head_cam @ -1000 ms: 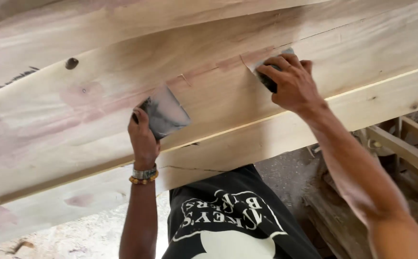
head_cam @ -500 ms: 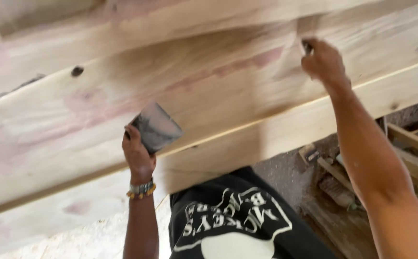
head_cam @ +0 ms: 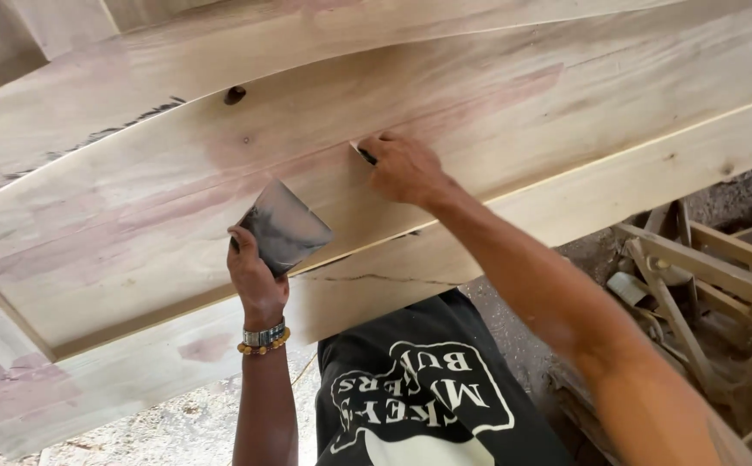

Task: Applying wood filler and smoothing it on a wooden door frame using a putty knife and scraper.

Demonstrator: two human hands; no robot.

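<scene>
Overhead, wide pale planks (head_cam: 445, 95) fill most of the view, their long edges overlapping in steps that slope down to the left. Below the lowest plank edge, bare ground (head_cam: 514, 319) lies open, with a wooden frame (head_cam: 704, 267) crowding the right side. Well apart, the hands work the boards: the left hand (head_cam: 255, 276) grips a broad dark scraper (head_cam: 283, 226) flat against the wood, the right hand (head_cam: 404, 168) pinches a small dark tool (head_cam: 366, 155) pressed to the seam.

We see pale bare wood planks (head_cam: 497, 112), matt, smooth w/ pinkish streaks & dark knots. The scraper blade (head_cam: 283, 226) looks like dull grey metal, smeared; wristband (head_cam: 263, 336) shiny metal w/ glossy amber beads.
</scene>
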